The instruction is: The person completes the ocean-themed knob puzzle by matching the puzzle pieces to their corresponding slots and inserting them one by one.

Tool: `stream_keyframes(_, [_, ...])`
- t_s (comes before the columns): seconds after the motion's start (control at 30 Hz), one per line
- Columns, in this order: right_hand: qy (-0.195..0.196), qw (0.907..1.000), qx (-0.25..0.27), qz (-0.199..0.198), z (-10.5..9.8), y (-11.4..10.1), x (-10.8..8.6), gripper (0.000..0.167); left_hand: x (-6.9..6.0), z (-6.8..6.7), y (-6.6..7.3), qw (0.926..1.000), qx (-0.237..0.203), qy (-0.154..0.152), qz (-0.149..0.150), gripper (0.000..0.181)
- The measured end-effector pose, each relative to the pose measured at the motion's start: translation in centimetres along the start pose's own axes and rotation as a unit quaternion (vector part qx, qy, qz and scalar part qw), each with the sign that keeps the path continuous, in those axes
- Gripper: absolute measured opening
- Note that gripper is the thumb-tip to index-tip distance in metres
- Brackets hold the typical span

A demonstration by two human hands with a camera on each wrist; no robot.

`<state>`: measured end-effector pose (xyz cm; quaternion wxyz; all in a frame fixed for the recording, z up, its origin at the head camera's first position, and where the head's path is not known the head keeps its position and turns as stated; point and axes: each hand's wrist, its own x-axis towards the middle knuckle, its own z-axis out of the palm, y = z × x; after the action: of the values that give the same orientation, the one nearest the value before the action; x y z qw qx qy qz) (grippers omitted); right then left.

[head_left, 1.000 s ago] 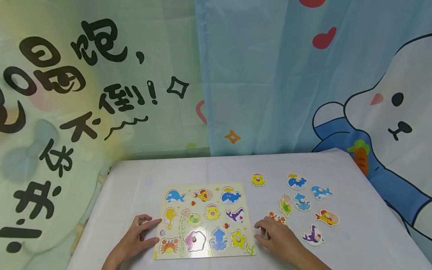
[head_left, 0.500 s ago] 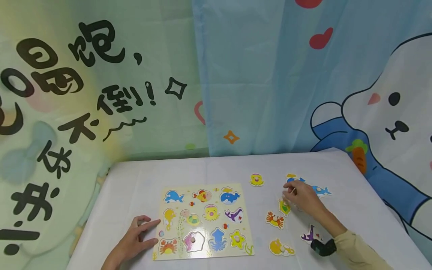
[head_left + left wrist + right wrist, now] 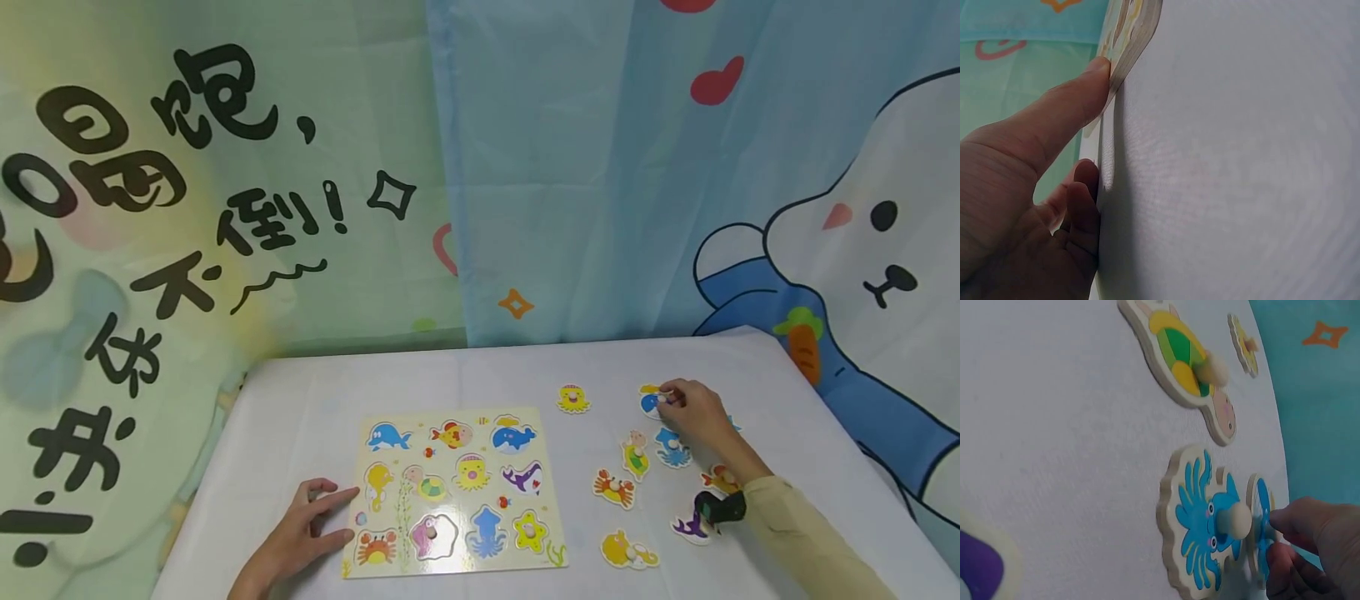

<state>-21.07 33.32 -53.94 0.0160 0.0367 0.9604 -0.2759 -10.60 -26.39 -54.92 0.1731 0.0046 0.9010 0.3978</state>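
Note:
My left hand (image 3: pixel 300 533) touches the left edge of the printed sea-animal board (image 3: pixel 551 517), fingers spread; in the left wrist view the thumb of that hand (image 3: pixel 1038 169) lies against the board's edge (image 3: pixel 1138 47). At the right, my right hand (image 3: pixel 701 417) pinches the blue whale piece (image 3: pixel 649 403), partly covering it. The right wrist view has thumb and finger of this hand (image 3: pixel 1313 550) at the whale piece (image 3: pixel 1262 494), beside a blue octopus-like piece (image 3: pixel 1194 519) with a wooden knob. One pink piece (image 3: pixel 426 537) sits in the board.
Around the right hand lie a yellow octopus (image 3: pixel 573 399), turtle (image 3: pixel 634 457), crab (image 3: pixel 613 489), yellow seahorse (image 3: pixel 628 551), purple piece (image 3: pixel 690 528) and fish (image 3: pixel 720 477). A patterned curtain (image 3: pixel 540 208) hangs behind the white table (image 3: pixel 300 417).
My right hand has moved from beside the board's right edge to the back right, onto the whale piece. The seahorse and crab pieces are uncovered. My left hand has stayed put.

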Motion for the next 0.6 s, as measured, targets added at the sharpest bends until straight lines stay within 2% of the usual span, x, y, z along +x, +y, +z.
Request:
stream_keyframes(0.2, [-0.015, 0.9997, 0.011, 0.015, 0.07, 0.35, 0.54, 0.028, -0.02, -0.01, 0.01, 1.0, -0.005, -0.004, -0.001, 0.055])
stream_keyframes(0.6, [-0.019, 0.9996, 0.006, 0.021, 0.17, 0.85, 0.82, 0.03, 0.14, -0.01, -0.12, 1.0, 0.001, 0.002, 0.0, 0.055])
